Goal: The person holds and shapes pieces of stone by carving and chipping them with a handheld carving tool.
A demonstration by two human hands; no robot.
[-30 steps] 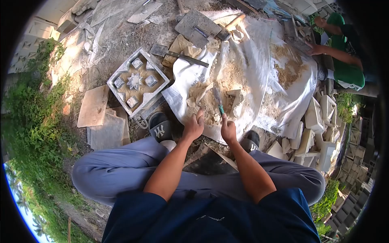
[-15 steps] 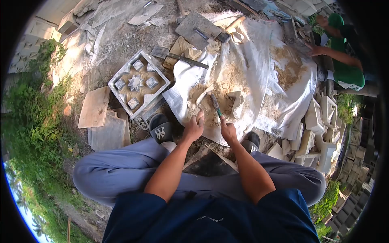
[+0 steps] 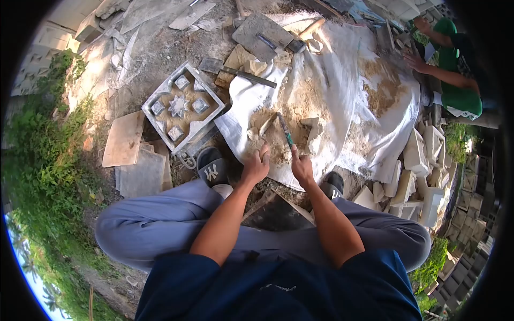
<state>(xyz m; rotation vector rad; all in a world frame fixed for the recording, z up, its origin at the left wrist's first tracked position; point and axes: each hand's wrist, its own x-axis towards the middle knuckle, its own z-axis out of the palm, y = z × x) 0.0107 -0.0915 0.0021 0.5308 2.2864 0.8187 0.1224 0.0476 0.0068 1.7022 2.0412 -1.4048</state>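
My right hand (image 3: 302,166) is closed round the green handle of a narrow metal tool (image 3: 284,130), whose blade points up and left over the sandy rubble. Beside it on the left, my left hand (image 3: 257,165) is closed at the edge of a pale, thin curved piece (image 3: 267,124); whether its fingers grip that piece or something smaller I cannot make out. Both hands are above a white sack sheet (image 3: 230,127) strewn with sand and broken bits. A pale chunk (image 3: 315,130) lies to the right of the blade.
A square patterned mould (image 3: 183,108) lies at the left, with flat boards (image 3: 124,140) below it. A hammer (image 3: 237,72) and a trowel (image 3: 263,36) lie beyond. Pale blocks (image 3: 417,153) are stacked at the right. A co-worker's arm (image 3: 447,76) shows at upper right.
The tool's blade has swung and shifted slightly at the pale curved piece, and my right hand has moved a little with it. My left hand stays about where it was.
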